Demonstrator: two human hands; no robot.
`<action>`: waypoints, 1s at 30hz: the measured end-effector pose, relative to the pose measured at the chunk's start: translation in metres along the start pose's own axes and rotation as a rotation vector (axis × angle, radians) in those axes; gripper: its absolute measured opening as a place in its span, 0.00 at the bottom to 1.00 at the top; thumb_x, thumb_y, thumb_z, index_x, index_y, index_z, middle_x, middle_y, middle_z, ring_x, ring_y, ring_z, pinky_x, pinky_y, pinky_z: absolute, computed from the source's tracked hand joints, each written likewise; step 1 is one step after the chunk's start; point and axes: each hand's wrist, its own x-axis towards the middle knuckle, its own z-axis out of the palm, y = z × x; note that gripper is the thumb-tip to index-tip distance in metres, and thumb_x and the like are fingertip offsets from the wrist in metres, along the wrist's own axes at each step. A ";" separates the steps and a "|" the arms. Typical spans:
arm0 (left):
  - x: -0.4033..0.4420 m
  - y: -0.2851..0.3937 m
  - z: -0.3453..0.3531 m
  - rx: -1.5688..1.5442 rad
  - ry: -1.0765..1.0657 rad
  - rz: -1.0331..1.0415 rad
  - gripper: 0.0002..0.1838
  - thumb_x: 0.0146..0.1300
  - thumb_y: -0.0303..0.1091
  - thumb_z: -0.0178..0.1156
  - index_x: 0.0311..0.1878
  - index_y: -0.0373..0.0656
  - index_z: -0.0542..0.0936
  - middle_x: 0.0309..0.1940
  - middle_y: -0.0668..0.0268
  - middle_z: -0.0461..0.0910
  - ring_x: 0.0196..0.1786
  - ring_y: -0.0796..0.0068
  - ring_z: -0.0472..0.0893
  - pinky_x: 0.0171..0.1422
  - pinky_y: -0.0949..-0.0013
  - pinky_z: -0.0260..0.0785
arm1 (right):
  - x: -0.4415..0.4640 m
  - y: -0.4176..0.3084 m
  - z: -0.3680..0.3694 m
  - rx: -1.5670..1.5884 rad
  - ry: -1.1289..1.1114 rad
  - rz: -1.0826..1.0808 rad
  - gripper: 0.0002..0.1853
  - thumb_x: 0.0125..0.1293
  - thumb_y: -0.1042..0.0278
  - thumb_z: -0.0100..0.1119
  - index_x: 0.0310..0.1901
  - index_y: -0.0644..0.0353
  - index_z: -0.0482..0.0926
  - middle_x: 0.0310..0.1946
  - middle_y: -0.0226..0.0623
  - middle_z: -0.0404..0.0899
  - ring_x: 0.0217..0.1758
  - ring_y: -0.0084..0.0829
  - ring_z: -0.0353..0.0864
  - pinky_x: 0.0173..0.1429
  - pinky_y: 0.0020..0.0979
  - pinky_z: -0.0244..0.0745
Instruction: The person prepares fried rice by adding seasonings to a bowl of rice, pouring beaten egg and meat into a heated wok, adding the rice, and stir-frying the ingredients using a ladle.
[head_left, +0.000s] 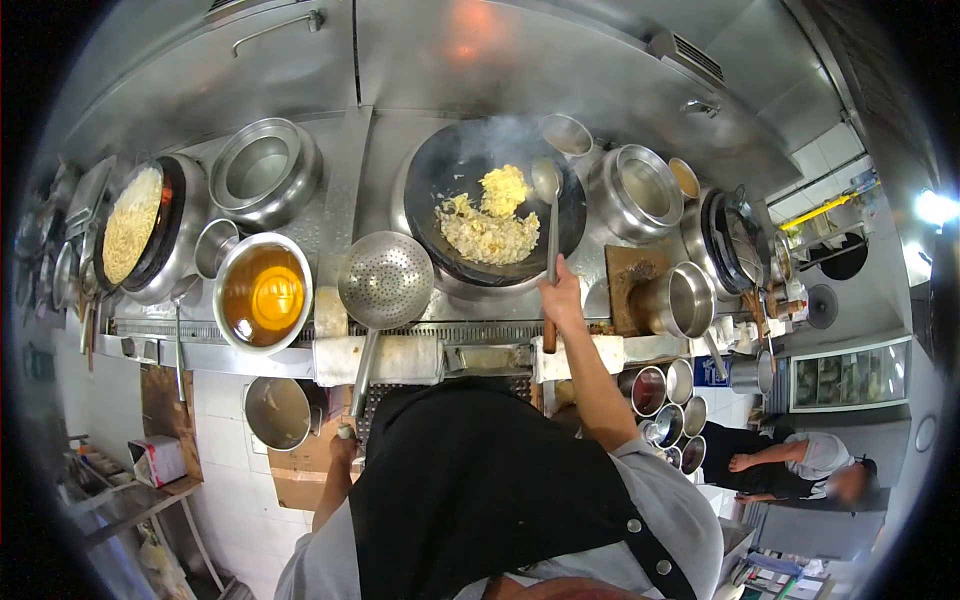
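Note:
My right hand (562,297) is closed around the long handle of a ladle (546,180), whose bowl rests inside the dark wok (445,160) near its right side. Cooked egg (505,190) lies in the wok, with a pale mound of what looks like fried rice (488,236) below it. Steam rises from the far part of the wok. Low at the left, my left hand (343,448) is closed around a small pale piece that I cannot make out. Just above that hand is the handle end of a perforated strainer ladle (386,280), which lies on the counter edge.
Left of the wok stand a bowl of amber oil (265,297), a metal pot (258,170) and a pan of noodles (132,225). To the right are another pot (640,185), a saucepan (688,300) and several containers below. A co-worker (800,465) stands at far right.

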 end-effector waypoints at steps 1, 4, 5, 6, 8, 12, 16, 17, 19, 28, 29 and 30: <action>0.000 0.003 0.003 -0.008 0.002 -0.002 0.21 0.51 0.46 0.76 0.39 0.38 0.87 0.40 0.50 0.89 0.46 0.52 0.89 0.51 0.53 0.80 | -0.001 0.001 0.008 0.041 -0.035 0.064 0.40 0.64 0.72 0.63 0.78 0.69 0.60 0.35 0.43 0.83 0.29 0.27 0.81 0.34 0.34 0.78; -0.008 0.005 -0.011 0.020 -0.083 0.002 0.22 0.52 0.46 0.76 0.40 0.36 0.87 0.40 0.48 0.88 0.46 0.51 0.89 0.52 0.54 0.80 | -0.010 -0.026 0.010 0.217 -0.126 0.186 0.41 0.64 0.74 0.64 0.79 0.68 0.59 0.28 0.33 0.80 0.20 0.24 0.76 0.27 0.31 0.73; -0.020 0.020 -0.025 -0.009 -0.112 -0.067 0.21 0.54 0.46 0.75 0.40 0.35 0.87 0.40 0.48 0.88 0.46 0.52 0.89 0.52 0.54 0.80 | -0.002 -0.024 -0.001 0.386 -0.238 0.216 0.41 0.65 0.75 0.63 0.79 0.67 0.59 0.27 0.32 0.79 0.20 0.23 0.75 0.26 0.30 0.72; -0.028 0.030 -0.034 -0.042 -0.139 -0.139 0.21 0.55 0.45 0.74 0.40 0.35 0.87 0.40 0.47 0.88 0.46 0.52 0.89 0.51 0.54 0.80 | 0.003 -0.023 -0.007 0.554 -0.352 0.241 0.40 0.65 0.75 0.63 0.79 0.66 0.59 0.27 0.31 0.79 0.20 0.22 0.75 0.25 0.29 0.71; -0.027 0.027 -0.033 -0.080 -0.095 -0.111 0.19 0.56 0.44 0.72 0.40 0.35 0.87 0.40 0.48 0.89 0.46 0.52 0.89 0.51 0.54 0.80 | 0.015 -0.022 -0.006 0.560 -0.328 0.210 0.40 0.66 0.76 0.63 0.79 0.65 0.58 0.26 0.29 0.78 0.20 0.20 0.74 0.24 0.27 0.70; -0.024 0.020 -0.031 -0.103 -0.039 -0.104 0.17 0.59 0.43 0.69 0.39 0.36 0.87 0.38 0.49 0.89 0.44 0.52 0.89 0.50 0.53 0.79 | 0.035 -0.016 0.003 0.435 -0.070 0.110 0.39 0.65 0.77 0.63 0.78 0.68 0.61 0.26 0.30 0.78 0.21 0.21 0.73 0.25 0.26 0.70; -0.030 0.032 -0.042 -0.209 -0.062 -0.108 0.19 0.59 0.45 0.70 0.38 0.35 0.87 0.38 0.48 0.89 0.44 0.50 0.89 0.50 0.52 0.79 | 0.025 -0.015 0.005 0.314 -0.316 0.094 0.41 0.65 0.78 0.63 0.80 0.61 0.59 0.26 0.24 0.76 0.19 0.18 0.71 0.24 0.25 0.69; -0.017 0.013 -0.022 -0.129 -0.049 -0.054 0.20 0.58 0.46 0.70 0.38 0.34 0.87 0.38 0.48 0.89 0.44 0.50 0.89 0.49 0.52 0.80 | 0.012 -0.023 -0.001 0.331 -0.464 0.078 0.42 0.66 0.78 0.63 0.80 0.59 0.58 0.26 0.24 0.75 0.19 0.18 0.71 0.24 0.25 0.69; -0.007 0.000 -0.007 -0.052 -0.039 -0.007 0.21 0.58 0.47 0.71 0.38 0.34 0.87 0.39 0.48 0.89 0.45 0.50 0.89 0.49 0.52 0.80 | -0.021 -0.033 -0.003 0.333 -0.443 0.065 0.42 0.66 0.78 0.63 0.81 0.57 0.59 0.25 0.24 0.75 0.19 0.18 0.71 0.24 0.25 0.69; -0.002 0.014 0.009 -0.069 -0.154 -0.213 0.22 0.58 0.48 0.70 0.41 0.35 0.87 0.42 0.48 0.88 0.48 0.49 0.88 0.52 0.51 0.80 | 0.008 -0.026 -0.008 0.295 -0.228 0.093 0.41 0.65 0.74 0.64 0.80 0.62 0.59 0.26 0.29 0.79 0.21 0.20 0.73 0.26 0.27 0.69; -0.009 0.020 0.004 -0.079 -0.107 -0.176 0.22 0.58 0.48 0.70 0.42 0.36 0.86 0.43 0.48 0.88 0.49 0.48 0.88 0.53 0.51 0.80 | 0.009 -0.026 -0.011 0.302 -0.156 0.045 0.40 0.65 0.74 0.64 0.79 0.63 0.60 0.29 0.32 0.81 0.21 0.21 0.73 0.26 0.28 0.70; -0.014 0.024 0.002 -0.085 -0.061 -0.139 0.22 0.58 0.48 0.69 0.42 0.36 0.86 0.43 0.48 0.88 0.50 0.48 0.88 0.54 0.52 0.80 | 0.005 -0.031 -0.020 0.296 -0.159 0.050 0.40 0.65 0.74 0.64 0.79 0.63 0.60 0.29 0.32 0.81 0.21 0.21 0.73 0.26 0.28 0.70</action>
